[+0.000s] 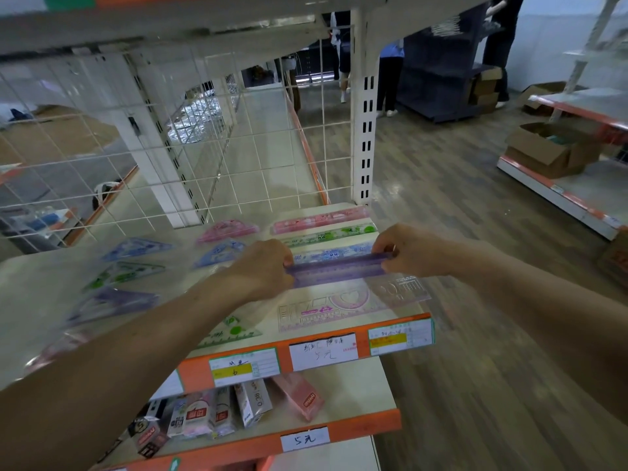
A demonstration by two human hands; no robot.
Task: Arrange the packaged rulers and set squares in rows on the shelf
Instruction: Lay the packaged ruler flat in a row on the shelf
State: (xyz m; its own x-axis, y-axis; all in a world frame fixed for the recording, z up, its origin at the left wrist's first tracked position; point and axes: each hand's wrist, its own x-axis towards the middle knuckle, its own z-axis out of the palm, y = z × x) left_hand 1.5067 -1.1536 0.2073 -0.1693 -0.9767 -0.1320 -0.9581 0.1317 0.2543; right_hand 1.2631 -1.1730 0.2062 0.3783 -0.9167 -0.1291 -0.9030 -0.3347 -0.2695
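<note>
A purple packaged ruler [339, 268] is held level just above the shelf [37, 283]. My left hand [261, 268] pinches its left end and my right hand [407, 248] pinches its right end. Behind it lie a blue ruler [334, 252], a green ruler [331, 234] and a pink ruler [319, 217] in a row. A clear pink stencil ruler [353, 304] lies in front. To the left lie several packaged set squares: pink [227, 230], blue [136, 248], green [125, 271] and purple [112, 302].
A white wire grid [170, 158] backs the shelf and an upright post [365, 130] stands at its right end. Price labels [323, 350] line the orange front edge. The lower shelf holds small boxed goods [217, 411]. Cardboard boxes [543, 147] and people stand in the aisle.
</note>
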